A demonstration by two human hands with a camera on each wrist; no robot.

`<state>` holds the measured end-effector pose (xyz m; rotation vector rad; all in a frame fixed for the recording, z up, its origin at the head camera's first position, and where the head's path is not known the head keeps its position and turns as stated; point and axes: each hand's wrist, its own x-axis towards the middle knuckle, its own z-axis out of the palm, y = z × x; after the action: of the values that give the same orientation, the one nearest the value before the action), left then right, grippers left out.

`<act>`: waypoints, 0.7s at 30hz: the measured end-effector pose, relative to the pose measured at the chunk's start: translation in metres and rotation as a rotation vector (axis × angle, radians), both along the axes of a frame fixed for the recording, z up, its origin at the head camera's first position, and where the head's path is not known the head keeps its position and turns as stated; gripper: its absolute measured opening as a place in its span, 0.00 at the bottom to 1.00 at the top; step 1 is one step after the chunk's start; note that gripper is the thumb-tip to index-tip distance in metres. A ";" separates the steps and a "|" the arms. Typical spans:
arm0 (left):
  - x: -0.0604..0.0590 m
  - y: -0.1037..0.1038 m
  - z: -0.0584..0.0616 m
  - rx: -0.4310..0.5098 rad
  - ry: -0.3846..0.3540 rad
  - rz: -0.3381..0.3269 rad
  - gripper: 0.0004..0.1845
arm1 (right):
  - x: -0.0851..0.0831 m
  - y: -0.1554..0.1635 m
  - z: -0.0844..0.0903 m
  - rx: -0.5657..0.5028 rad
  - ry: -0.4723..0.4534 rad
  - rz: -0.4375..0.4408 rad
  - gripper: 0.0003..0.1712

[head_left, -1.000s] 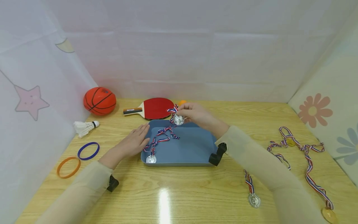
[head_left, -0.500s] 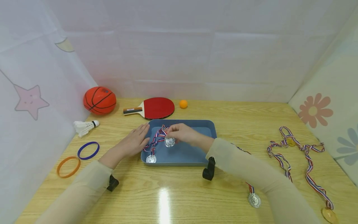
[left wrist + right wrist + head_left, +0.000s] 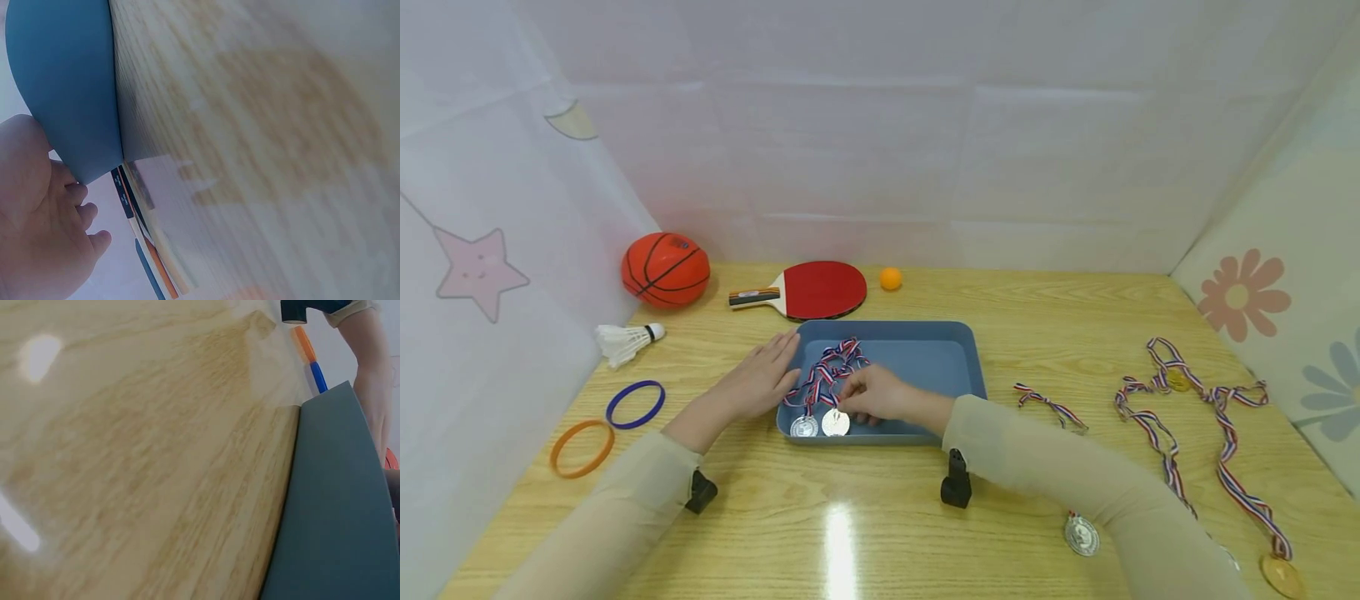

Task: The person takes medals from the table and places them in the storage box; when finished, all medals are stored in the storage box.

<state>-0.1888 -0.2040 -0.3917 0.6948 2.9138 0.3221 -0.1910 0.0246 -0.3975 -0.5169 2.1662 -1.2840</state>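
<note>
In the head view my right hand (image 3: 880,394) reaches into the blue-grey tray (image 3: 925,367), its curled fingers pinching the right edge of a silver medal (image 3: 835,422). That medal lies low in the tray's front left part. Beside it, to the left, is another silver medal (image 3: 803,427). Their striped red, white and blue ribbons (image 3: 826,371) lie bunched behind them, overlapping. My left hand (image 3: 758,379) rests with extended fingers against the tray's left wall. The left wrist view shows the left hand (image 3: 47,219) at the tray wall (image 3: 69,81); the right wrist view hides the right fingers.
On the right lie a silver medal (image 3: 1082,535) and gold medals (image 3: 1283,575) with ribbons. Behind the tray are a table tennis bat (image 3: 825,290) and an orange ball (image 3: 891,278). Leftward sit a basketball (image 3: 666,270), a shuttlecock (image 3: 628,342) and two wristbands (image 3: 636,405).
My right hand has carried the silver medal from above the tray's back edge down and forward to its front left, beside the other medal. My left hand has stayed put.
</note>
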 end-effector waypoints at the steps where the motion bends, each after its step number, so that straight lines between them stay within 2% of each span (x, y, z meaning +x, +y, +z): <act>1: 0.000 0.000 0.000 -0.001 0.001 -0.001 0.32 | 0.000 -0.001 -0.001 0.015 0.019 0.009 0.04; 12: 0.001 0.000 0.001 0.005 -0.013 -0.004 0.32 | 0.000 -0.007 -0.006 0.122 0.221 0.103 0.05; 21: 0.001 -0.001 0.001 0.015 0.007 -0.008 0.32 | 0.000 -0.007 -0.007 0.113 0.253 0.121 0.03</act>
<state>-0.1877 -0.2050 -0.3909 0.7104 2.9173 0.3424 -0.1908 0.0172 -0.4047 -0.7867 2.3557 -1.0725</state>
